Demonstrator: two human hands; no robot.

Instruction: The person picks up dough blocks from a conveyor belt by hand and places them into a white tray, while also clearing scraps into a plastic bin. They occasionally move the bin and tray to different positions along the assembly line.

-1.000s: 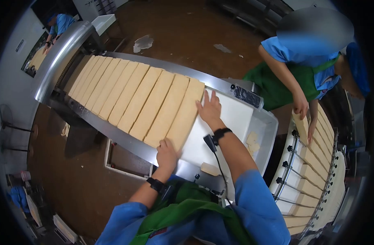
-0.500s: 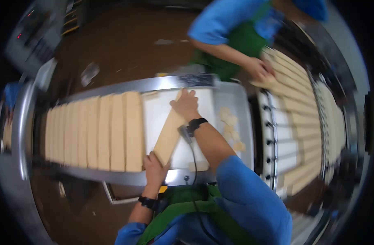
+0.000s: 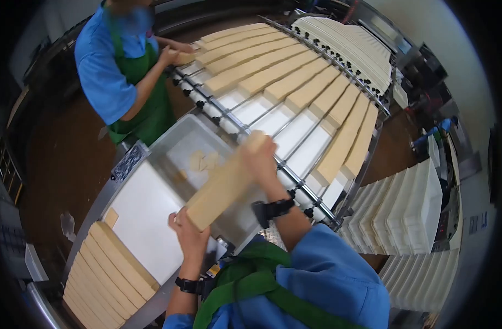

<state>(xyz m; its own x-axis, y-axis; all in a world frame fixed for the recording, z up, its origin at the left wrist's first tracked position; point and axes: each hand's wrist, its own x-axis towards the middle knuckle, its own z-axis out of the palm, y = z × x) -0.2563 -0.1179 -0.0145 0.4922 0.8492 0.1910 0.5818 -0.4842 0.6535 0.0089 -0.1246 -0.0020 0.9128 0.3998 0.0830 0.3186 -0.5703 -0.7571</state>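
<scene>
A long pale-yellow dough-like block (image 3: 222, 191) is held up between my two hands, slanting over a grey tub (image 3: 177, 131). My left hand (image 3: 189, 237) grips its near lower end. At the far end my right hand (image 3: 259, 160) is closed on the block, slightly blurred. Beneath it, broken pale scraps (image 3: 203, 161) lie in the tub. Just past my right hand begins a slatted conveyor (image 3: 256, 112) with white lanes between metal rods, carrying several similar blocks (image 3: 297, 74).
A row of similar blocks (image 3: 106, 274) lies beside a white board (image 3: 144, 211) at lower left. Across the tub, a co-worker in a green apron (image 3: 147, 82) handles a block at the conveyor. Stacked white trays (image 3: 399, 211) stand at the right.
My view has turned right toward the conveyor. The block, earlier over the white board beside the row, is now raised over the tub, both hands still on it.
</scene>
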